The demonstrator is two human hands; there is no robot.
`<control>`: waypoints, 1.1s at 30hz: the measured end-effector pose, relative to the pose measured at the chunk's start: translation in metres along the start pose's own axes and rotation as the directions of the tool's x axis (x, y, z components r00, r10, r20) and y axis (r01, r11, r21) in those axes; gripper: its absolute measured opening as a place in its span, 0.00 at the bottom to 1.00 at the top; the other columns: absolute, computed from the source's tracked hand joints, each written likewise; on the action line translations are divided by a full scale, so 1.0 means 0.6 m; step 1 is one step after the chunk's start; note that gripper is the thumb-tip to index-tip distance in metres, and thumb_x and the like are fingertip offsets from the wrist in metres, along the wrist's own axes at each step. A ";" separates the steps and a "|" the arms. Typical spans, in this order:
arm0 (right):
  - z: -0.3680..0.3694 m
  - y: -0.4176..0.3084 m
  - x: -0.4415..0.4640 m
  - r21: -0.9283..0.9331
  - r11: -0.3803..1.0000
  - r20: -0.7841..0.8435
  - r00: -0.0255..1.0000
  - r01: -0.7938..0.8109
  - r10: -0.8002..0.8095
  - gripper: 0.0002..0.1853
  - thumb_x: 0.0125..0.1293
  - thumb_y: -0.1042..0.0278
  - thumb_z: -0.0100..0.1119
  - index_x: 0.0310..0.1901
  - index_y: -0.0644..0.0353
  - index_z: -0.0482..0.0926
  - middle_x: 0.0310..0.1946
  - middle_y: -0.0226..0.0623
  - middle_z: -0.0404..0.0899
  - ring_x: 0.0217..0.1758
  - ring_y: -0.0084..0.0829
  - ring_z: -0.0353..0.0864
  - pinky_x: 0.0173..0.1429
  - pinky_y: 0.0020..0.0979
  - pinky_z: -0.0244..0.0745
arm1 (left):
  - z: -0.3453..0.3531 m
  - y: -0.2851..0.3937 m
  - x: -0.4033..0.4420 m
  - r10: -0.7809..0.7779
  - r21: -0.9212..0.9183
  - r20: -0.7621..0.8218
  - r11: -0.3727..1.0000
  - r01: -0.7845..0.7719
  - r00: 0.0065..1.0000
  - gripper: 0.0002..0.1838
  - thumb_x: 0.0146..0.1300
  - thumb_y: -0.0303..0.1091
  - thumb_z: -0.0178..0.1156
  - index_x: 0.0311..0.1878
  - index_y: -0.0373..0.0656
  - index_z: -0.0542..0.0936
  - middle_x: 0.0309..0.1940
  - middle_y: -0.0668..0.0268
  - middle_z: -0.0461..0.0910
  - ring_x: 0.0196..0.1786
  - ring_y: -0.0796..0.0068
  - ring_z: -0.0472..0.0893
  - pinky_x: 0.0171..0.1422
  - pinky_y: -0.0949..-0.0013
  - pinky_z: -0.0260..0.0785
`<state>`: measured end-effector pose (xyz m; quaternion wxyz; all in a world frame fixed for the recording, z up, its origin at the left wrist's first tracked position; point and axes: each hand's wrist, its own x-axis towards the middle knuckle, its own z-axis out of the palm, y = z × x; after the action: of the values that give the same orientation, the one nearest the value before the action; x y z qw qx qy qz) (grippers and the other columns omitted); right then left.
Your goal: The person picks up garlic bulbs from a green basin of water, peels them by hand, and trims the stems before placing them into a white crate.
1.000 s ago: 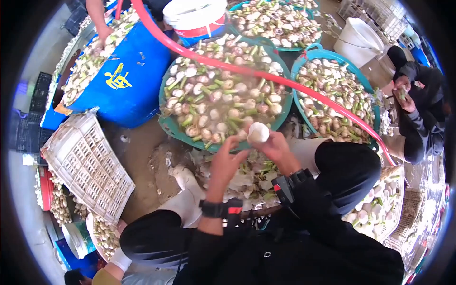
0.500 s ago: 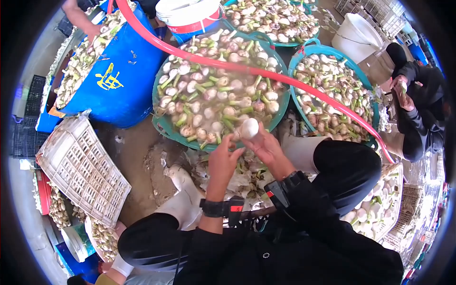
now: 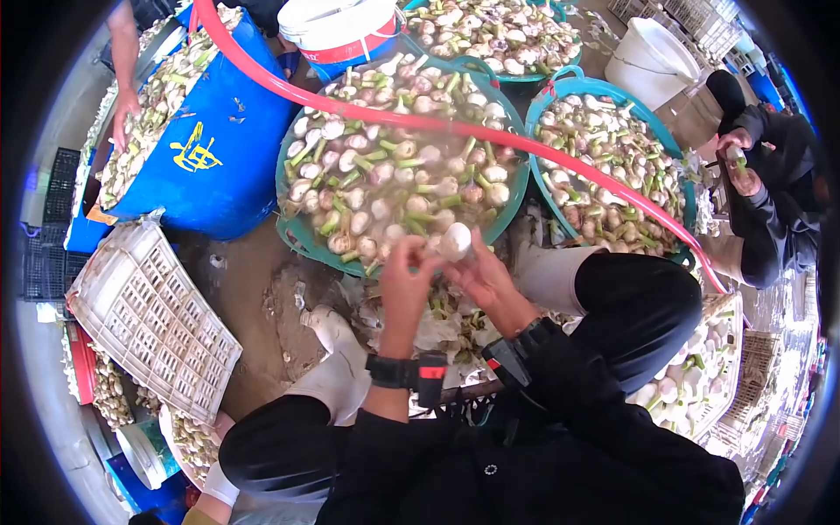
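Note:
A peeled white garlic bulb [image 3: 456, 241] is gripped in the fingers of my right hand [image 3: 483, 278], over the near rim of a green tub [image 3: 297, 234]. My left hand [image 3: 405, 273] is just left of the bulb, its fingers curled together and slightly blurred. Whatever they pinch is hidden. Garlic bulbs [image 3: 385, 175] with green stems float in cloudy water in the tub. Below my hands, peeled skins [image 3: 446, 328] lie heaped between my boots.
A red hose [image 3: 490, 134] crosses the tubs. Another green tub [image 3: 535, 109] of garlic stands right, a tilted blue barrel [image 3: 219, 149] left. A white crate [image 3: 157, 306] leans at left; a crate at right holds peeled bulbs [image 3: 691, 376]. A co-worker [image 3: 770, 175] sits at right.
My left hand has moved slightly left and up, its fingers now more curled. The bulb has shifted a little left. At upper left, another person's hand has moved down over the barrel's garlic.

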<state>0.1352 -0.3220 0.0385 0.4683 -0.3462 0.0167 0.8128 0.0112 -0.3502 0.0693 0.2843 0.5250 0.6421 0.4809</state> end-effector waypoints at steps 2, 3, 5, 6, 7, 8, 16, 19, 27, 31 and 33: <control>-0.016 0.015 0.006 -0.021 1.000 0.052 0.998 0.021 -0.020 0.18 0.63 0.55 0.48 0.49 0.57 0.67 0.45 0.37 0.71 0.48 0.32 0.72 0.48 0.35 0.71 | 0.012 0.006 -0.015 0.050 0.252 0.066 0.965 -0.066 0.997 0.14 0.44 0.31 0.64 0.36 0.42 0.74 0.26 0.65 0.73 0.27 0.68 0.74 0.30 0.68 0.66; -0.021 0.017 0.010 -0.046 0.998 0.111 0.993 0.050 -0.044 0.18 0.63 0.56 0.49 0.50 0.57 0.66 0.45 0.36 0.71 0.48 0.31 0.71 0.47 0.34 0.70 | 0.022 0.003 -0.018 0.073 0.307 0.055 0.948 -0.086 0.996 0.13 0.45 0.32 0.63 0.36 0.43 0.74 0.27 0.64 0.74 0.28 0.64 0.74 0.31 0.66 0.66; -0.023 0.023 0.006 -0.035 0.993 0.079 0.991 0.111 -0.108 0.18 0.63 0.57 0.50 0.50 0.56 0.66 0.45 0.35 0.71 0.47 0.30 0.72 0.47 0.33 0.70 | 0.032 0.002 -0.020 0.159 0.417 0.062 0.893 -0.171 0.985 0.09 0.49 0.32 0.57 0.36 0.42 0.75 0.29 0.62 0.74 0.31 0.59 0.75 0.32 0.62 0.66; -0.018 0.025 0.001 -0.026 0.986 0.044 0.985 0.167 -0.166 0.18 0.62 0.58 0.50 0.51 0.55 0.66 0.44 0.34 0.72 0.46 0.29 0.72 0.46 0.33 0.70 | 0.036 0.005 -0.022 0.159 0.413 0.063 0.895 -0.171 0.985 0.09 0.49 0.32 0.57 0.36 0.42 0.75 0.29 0.62 0.74 0.31 0.59 0.75 0.32 0.62 0.66; -0.013 0.024 -0.001 -0.026 0.985 0.043 0.984 0.171 -0.170 0.18 0.62 0.58 0.50 0.51 0.55 0.66 0.44 0.34 0.72 0.46 0.29 0.72 0.46 0.33 0.70 | 0.039 0.007 -0.023 0.179 0.464 0.076 0.865 -0.194 0.981 0.08 0.51 0.31 0.55 0.35 0.42 0.75 0.28 0.62 0.74 0.31 0.59 0.75 0.32 0.63 0.67; -0.012 0.024 -0.001 -0.054 0.976 0.016 0.977 0.211 -0.210 0.18 0.62 0.58 0.51 0.51 0.56 0.66 0.43 0.34 0.72 0.45 0.29 0.72 0.46 0.33 0.70 | 0.041 0.010 -0.022 0.199 0.514 0.091 0.830 -0.217 0.976 0.07 0.52 0.30 0.53 0.34 0.41 0.75 0.28 0.62 0.74 0.30 0.59 0.75 0.32 0.63 0.67; -0.014 0.003 -0.024 -0.246 0.966 0.098 0.994 0.079 -0.057 0.18 0.63 0.56 0.48 0.51 0.56 0.67 0.44 0.33 0.73 0.44 0.29 0.73 0.46 0.33 0.71 | 0.011 -0.032 0.013 0.098 0.555 0.063 0.824 -0.117 0.993 0.07 0.53 0.31 0.50 0.30 0.40 0.75 0.26 0.61 0.74 0.30 0.62 0.76 0.31 0.63 0.66; -0.008 -0.007 -0.020 -0.129 0.992 0.083 0.996 -0.010 0.021 0.16 0.63 0.56 0.46 0.47 0.57 0.70 0.43 0.35 0.75 0.44 0.31 0.75 0.45 0.33 0.72 | -0.032 -0.035 0.023 -0.134 0.290 0.013 0.949 0.124 0.991 0.09 0.54 0.32 0.52 0.32 0.38 0.77 0.25 0.60 0.76 0.27 0.66 0.76 0.30 0.68 0.67; -0.006 -0.005 -0.020 -0.144 0.989 0.021 0.999 0.035 -0.032 0.19 0.63 0.51 0.45 0.46 0.57 0.71 0.38 0.35 0.76 0.39 0.30 0.76 0.40 0.32 0.72 | 0.010 0.019 -0.016 0.308 0.329 0.127 0.884 -0.333 0.943 0.09 0.46 0.29 0.61 0.33 0.40 0.77 0.26 0.61 0.75 0.30 0.67 0.76 0.33 0.69 0.66; -0.005 -0.017 -0.030 -0.336 0.941 0.082 0.994 -0.046 0.078 0.20 0.63 0.50 0.43 0.46 0.58 0.71 0.34 0.34 0.77 0.32 0.29 0.76 0.35 0.31 0.72 | -0.014 -0.017 0.008 0.207 0.336 -0.054 0.925 -0.178 0.977 0.06 0.52 0.29 0.58 0.32 0.38 0.76 0.25 0.63 0.76 0.27 0.72 0.77 0.28 0.72 0.66; 0.000 -0.023 -0.034 -0.408 0.908 0.079 0.988 -0.090 0.134 0.20 0.63 0.50 0.42 0.45 0.58 0.71 0.33 0.34 0.77 0.31 0.29 0.76 0.33 0.31 0.72 | -0.038 -0.054 0.025 0.008 0.205 -0.106 0.979 0.014 0.994 0.05 0.55 0.30 0.56 0.32 0.38 0.76 0.25 0.65 0.76 0.26 0.75 0.76 0.26 0.74 0.65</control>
<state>0.1523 -0.3297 0.0546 0.3396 -0.3907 -0.1560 0.8412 -0.0258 -0.3427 0.0500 0.1946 0.5244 0.7033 0.4387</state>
